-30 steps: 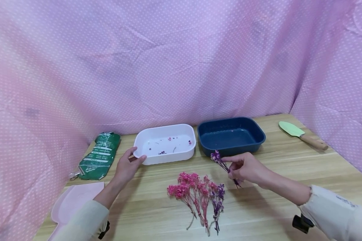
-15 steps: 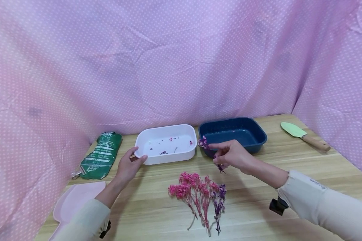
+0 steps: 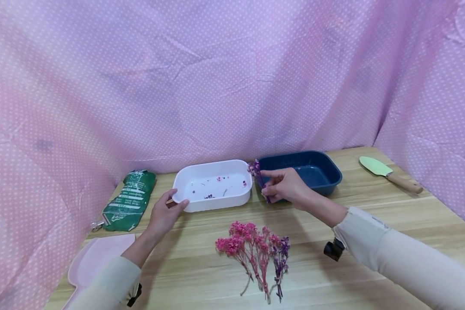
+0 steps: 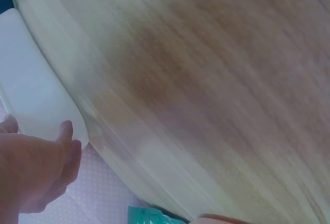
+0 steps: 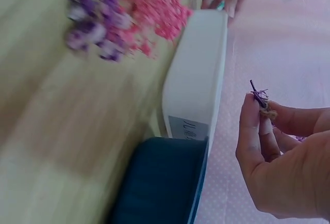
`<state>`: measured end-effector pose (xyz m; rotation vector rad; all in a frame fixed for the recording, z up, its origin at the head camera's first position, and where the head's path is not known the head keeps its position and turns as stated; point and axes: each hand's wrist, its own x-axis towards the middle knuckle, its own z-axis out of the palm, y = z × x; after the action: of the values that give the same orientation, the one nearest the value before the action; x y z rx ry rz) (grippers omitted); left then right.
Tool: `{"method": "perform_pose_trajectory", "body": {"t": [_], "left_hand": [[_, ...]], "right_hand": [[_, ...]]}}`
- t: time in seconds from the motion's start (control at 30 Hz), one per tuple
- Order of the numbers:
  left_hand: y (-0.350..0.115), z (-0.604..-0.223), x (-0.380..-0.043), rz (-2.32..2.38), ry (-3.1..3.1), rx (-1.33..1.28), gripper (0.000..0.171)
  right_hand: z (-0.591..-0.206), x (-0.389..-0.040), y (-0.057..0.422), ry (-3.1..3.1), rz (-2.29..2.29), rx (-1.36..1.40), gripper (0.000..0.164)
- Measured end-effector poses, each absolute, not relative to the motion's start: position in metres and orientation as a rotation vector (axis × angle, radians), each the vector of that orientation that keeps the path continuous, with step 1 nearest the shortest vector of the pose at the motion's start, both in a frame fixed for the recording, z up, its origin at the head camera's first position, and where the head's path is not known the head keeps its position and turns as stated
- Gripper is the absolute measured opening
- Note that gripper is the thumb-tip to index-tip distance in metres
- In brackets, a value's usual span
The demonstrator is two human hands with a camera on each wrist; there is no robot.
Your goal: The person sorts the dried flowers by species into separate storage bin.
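Observation:
My right hand [image 3: 284, 185] pinches a small bunch of purple dried flowers [image 3: 257, 171] by its stems, blossoms up, at the near left corner of the dark blue basin [image 3: 335, 183]. In the right wrist view the stem ends [image 5: 262, 102] poke out between thumb and fingertips. My left hand [image 3: 165, 214] grips the near left corner of the white basin [image 3: 213, 204], thumb at the front rim and fingers at the side. Tiny pink and purple flower bits [image 3: 209, 196] lie scattered inside it. Pink dried flowers [image 3: 248, 241] and another purple bunch [image 3: 280, 258] lie on the table in front.
On the left are a crumpled green bag [image 3: 129, 202] with white print and a pink dustpan-like piece [image 3: 100, 256]. A green-bladed trowel [image 3: 389, 173] with a wooden handle lies at the right. Pink dotted cloth [image 3: 232, 86] hangs behind the table.
My right hand has moved left and away from me with the purple bunch, from the near side of the blue basin to between both basins. The left hand stays at the white basin.

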<state>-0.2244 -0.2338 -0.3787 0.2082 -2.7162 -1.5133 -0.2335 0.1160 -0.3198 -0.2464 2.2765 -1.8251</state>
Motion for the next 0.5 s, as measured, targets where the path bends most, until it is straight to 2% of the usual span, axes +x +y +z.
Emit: {"method": "perform_pose_trajectory", "body": {"t": [0.5], "left_hand": [[-0.234,-0.378,-0.224,-1.524,-2.72,0.213,0.073]], "right_hand": [[-0.32,-0.281,0.074,2.389,-1.904,-0.187,0.055]]}}
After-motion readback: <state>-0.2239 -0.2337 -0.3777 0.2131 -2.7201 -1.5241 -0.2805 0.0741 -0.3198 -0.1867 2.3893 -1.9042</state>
